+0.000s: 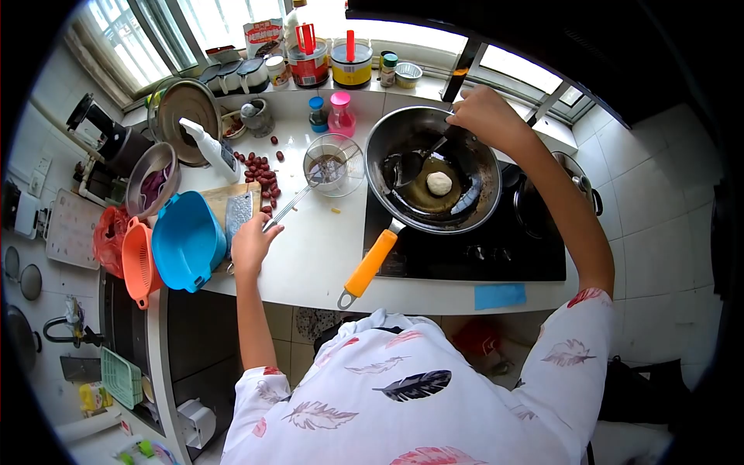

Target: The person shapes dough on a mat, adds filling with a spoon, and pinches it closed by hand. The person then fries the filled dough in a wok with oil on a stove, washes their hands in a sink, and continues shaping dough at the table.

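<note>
My right hand (482, 115) is closed at the far rim of the wok (487, 194), gripping the upper end of a dark ladle (431, 149). The ladle's head lies in the oil, partly lost against the dark pan. Beside it, a pale round dough ball (439, 183) sits in the oil. An orange handle (372, 260) sticks out from the wok toward me. On the left, my left hand (252, 242) pinches the thin handle of a wire strainer (288, 208). The strainer's mesh rests over a clear glass bowl (341, 186).
Red dates (262, 177) lie scattered near a wooden board with a metal grater (239, 215). A blue basin (186, 240) and an orange colander (139, 263) stand left of my left hand. The wok sits on a black cooktop (465, 263); a lidded pot (577, 174) stands right.
</note>
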`<state>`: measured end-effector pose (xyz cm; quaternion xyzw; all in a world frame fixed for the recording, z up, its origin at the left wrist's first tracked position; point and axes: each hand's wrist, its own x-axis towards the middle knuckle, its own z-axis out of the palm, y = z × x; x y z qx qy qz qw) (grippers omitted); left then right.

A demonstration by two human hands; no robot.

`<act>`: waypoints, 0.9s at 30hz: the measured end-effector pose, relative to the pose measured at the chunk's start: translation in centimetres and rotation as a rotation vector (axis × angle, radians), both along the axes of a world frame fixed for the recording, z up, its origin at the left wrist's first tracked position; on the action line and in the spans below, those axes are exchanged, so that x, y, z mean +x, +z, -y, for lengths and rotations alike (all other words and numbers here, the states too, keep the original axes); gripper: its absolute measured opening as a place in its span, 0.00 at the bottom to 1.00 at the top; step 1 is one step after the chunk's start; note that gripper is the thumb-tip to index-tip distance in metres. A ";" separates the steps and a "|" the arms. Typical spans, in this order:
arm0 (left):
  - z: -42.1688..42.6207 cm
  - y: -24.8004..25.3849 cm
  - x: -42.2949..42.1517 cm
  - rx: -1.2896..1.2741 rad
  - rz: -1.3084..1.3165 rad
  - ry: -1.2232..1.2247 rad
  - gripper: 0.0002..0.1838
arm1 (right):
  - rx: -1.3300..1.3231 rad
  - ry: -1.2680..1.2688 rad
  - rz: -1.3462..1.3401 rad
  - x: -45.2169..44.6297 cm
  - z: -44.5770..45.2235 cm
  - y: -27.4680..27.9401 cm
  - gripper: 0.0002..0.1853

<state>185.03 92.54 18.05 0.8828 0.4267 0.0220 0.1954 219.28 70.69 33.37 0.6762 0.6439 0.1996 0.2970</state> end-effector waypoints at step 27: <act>0.9 1.6 0.8 -0.091 -0.006 -0.017 0.18 | 0.307 0.157 0.092 -4.8 -1.9 5.7 0.23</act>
